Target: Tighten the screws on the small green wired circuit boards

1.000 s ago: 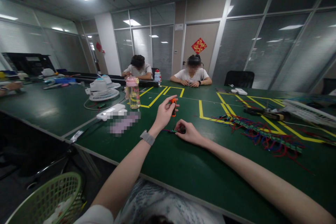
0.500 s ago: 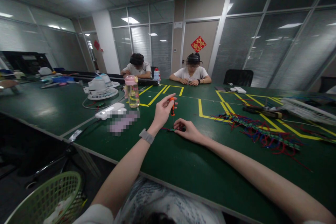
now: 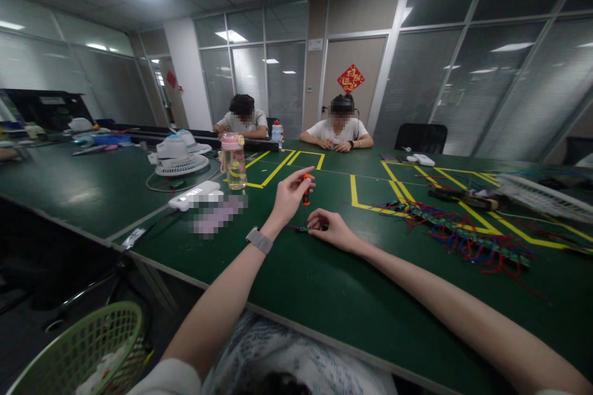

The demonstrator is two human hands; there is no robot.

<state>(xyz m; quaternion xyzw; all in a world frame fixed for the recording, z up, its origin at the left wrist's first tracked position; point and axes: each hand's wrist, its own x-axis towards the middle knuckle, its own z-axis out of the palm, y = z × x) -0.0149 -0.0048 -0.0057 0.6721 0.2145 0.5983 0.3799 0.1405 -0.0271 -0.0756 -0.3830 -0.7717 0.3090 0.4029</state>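
My left hand (image 3: 291, 193) is closed on the orange and black handle of a screwdriver (image 3: 306, 199), held upright. Its thin shaft points down at a small green circuit board (image 3: 303, 229) lying on the table. Whether the tip touches the board is too small to tell. My right hand (image 3: 331, 228) pinches the right end of that board, its wrist low over the tabletop. A dark red wire runs out from the board's left end.
Right of my hands lies a long row of circuit boards (image 3: 467, 234) with red and blue wires. A pink-lidded bottle (image 3: 235, 163), a white power strip (image 3: 197, 195) and white fans (image 3: 180, 157) stand to the left. Two people sit across the green table (image 3: 296, 296).
My left hand and the screwdriver have shifted very slightly, the fingers moving a little on the handle. The right hand stays at the board.
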